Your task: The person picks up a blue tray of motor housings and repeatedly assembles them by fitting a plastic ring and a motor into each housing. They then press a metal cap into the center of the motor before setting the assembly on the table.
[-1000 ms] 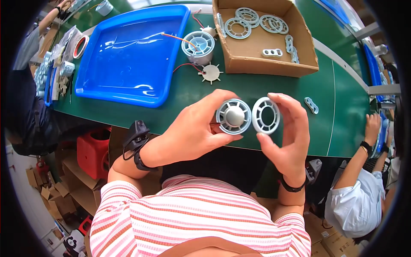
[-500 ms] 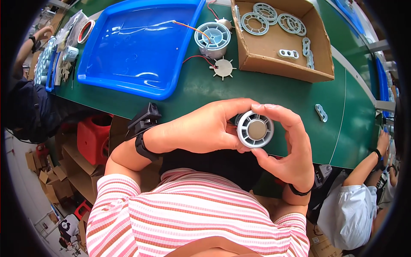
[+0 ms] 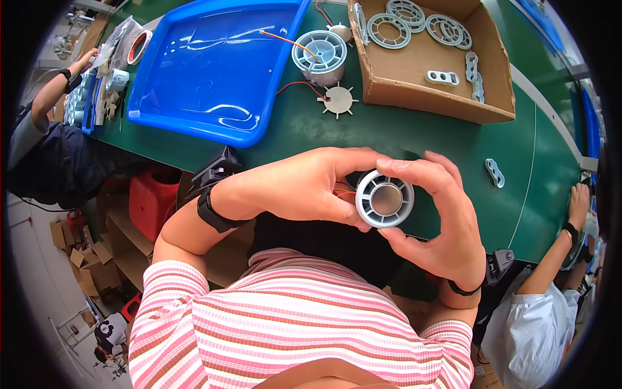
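Note:
A round light-grey spoked housing (image 3: pixel 365 214) with a flat metallic disc (image 3: pixel 387 200) at its middle is held up above the near edge of the green table. From one side my left hand (image 3: pixel 295 188) grips it, fingers closed behind and partly hidden. Thin orange-red wires (image 3: pixel 345 193) show between that hand and the housing. My right hand (image 3: pixel 450 227) pinches the rim between thumb below and index finger above; its other fingers curve behind. Beyond my hands stand a larger grey spoked cylinder (image 3: pixel 322 72) with a wire and a flat wheel-like piece (image 3: pixel 338 100) with short arms.
A blue tray (image 3: pixel 194 126) lies far left, beside bagged items and a tape roll (image 3: pixel 139 47). At the back right, a cardboard box (image 3: pixel 434 107) contains spoked rings and three-hole links. One loose link (image 3: pixel 494 173) lies on the table. Other people's arms (image 3: pixel 52 87) show at both sides.
The view has shifted slightly. My hands keep hold of the housing, which has turned a little, and another right fingertip shows behind. At the left, another person's hand has moved toward the bagged items.

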`<state>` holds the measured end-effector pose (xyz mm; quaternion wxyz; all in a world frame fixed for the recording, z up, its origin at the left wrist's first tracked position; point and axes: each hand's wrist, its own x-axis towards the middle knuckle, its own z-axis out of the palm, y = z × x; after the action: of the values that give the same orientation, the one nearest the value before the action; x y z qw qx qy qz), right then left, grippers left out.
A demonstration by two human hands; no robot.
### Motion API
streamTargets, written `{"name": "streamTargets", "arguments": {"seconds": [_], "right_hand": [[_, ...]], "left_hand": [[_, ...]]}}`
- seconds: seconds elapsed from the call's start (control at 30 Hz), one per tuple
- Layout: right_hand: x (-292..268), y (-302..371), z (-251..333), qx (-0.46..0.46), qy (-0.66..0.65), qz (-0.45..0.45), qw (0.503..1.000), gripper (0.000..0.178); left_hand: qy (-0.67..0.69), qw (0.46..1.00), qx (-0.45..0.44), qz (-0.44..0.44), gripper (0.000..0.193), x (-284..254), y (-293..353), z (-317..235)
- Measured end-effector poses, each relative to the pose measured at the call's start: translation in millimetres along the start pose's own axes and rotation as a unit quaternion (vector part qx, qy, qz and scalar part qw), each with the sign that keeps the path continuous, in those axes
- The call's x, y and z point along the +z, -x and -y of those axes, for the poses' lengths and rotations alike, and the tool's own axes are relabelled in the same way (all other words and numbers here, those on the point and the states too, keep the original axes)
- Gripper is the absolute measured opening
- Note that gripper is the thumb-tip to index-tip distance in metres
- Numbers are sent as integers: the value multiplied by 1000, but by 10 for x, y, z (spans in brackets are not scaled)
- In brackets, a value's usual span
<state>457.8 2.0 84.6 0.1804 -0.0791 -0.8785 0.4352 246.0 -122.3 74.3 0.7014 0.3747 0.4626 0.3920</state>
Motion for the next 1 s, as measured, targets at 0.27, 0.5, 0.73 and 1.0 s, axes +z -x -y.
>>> {"name": "streamTargets", "arguments": {"seconds": [0.27,0.5,0.73,1.0], "right_hand": [[8,50,-56,-6,-8,-4,1000,70],[167,140,-61,-39,77,-62,994,72],[-91,361,-49,3,174,-268,948,66],[-781,785,-700,169,347,-418,822,51]], "left_hand": [[158,978,-133,3,70,-49,-11,-124],[177,980,-84,15,67,35,-5,-35],[-14,954,174,-246,55,329,-7,287],[-465,814,334,-103,56,204,26,373]]}}
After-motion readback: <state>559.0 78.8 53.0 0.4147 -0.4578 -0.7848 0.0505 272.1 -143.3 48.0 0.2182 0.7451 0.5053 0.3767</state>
